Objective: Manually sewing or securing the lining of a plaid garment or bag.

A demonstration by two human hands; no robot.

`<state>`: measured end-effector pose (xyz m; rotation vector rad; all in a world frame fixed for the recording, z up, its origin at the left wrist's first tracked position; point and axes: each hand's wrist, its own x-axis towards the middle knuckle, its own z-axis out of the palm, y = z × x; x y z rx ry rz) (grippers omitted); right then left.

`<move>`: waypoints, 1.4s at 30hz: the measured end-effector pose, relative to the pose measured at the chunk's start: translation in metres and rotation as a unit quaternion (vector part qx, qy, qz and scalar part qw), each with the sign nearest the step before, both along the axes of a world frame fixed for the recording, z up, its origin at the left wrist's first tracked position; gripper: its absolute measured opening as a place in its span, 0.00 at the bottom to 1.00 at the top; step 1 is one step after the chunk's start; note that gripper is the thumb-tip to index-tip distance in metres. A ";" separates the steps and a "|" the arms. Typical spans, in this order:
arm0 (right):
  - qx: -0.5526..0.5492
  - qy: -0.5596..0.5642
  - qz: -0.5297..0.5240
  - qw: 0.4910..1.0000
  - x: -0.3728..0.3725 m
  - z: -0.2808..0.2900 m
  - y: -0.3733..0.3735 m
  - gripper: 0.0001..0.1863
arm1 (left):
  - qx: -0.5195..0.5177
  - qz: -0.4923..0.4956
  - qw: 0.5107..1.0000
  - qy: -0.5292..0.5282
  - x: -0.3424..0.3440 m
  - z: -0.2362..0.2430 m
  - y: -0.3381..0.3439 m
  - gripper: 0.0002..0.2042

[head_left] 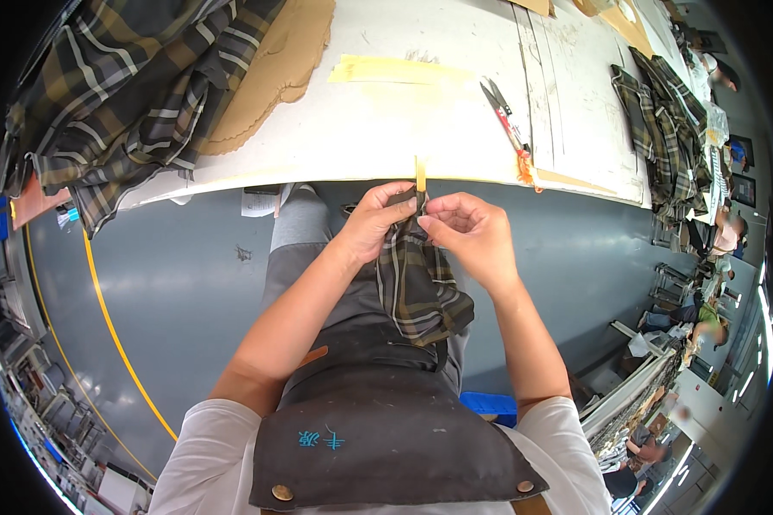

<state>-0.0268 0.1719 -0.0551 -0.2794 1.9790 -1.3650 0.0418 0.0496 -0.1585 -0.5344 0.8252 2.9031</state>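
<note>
A dark plaid cloth piece (416, 287) hangs from my two hands in front of my apron, just off the table's front edge. My left hand (376, 219) pinches its upper end between thumb and fingers. Close beside it, my right hand (472, 227) has thumb and forefinger pressed together at the cloth's edge. Between the hands a narrow yellow strip (421, 174) stands up over the table edge; its lower end is hidden by the cloth and fingers.
On the white table (386, 120) lie red-handled scissors (508, 124), yellow tape (395, 70) and brown paper (275, 81). Plaid cloth (129, 94) is heaped at left, with more plaid pieces (661, 129) at the right end. Other people sit far right.
</note>
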 end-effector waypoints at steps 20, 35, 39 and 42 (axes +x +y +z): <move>0.066 0.317 0.005 0.946 0.017 0.003 -0.010 0.04 | -0.435 0.107 0.893 -0.046 0.014 0.031 -0.001 0.11; 0.043 0.363 0.034 0.930 0.013 -0.001 -0.008 0.03 | -0.697 0.091 0.708 0.065 0.011 0.070 -0.004 0.07; 0.044 0.201 -0.021 0.978 0.011 -0.002 -0.006 0.02 | -0.542 0.097 0.835 -0.015 0.012 0.069 0.000 0.04; 0.006 0.055 -0.062 0.997 0.009 -0.006 -0.003 0.03 | -0.508 0.093 0.856 -0.036 0.012 0.071 -0.001 0.04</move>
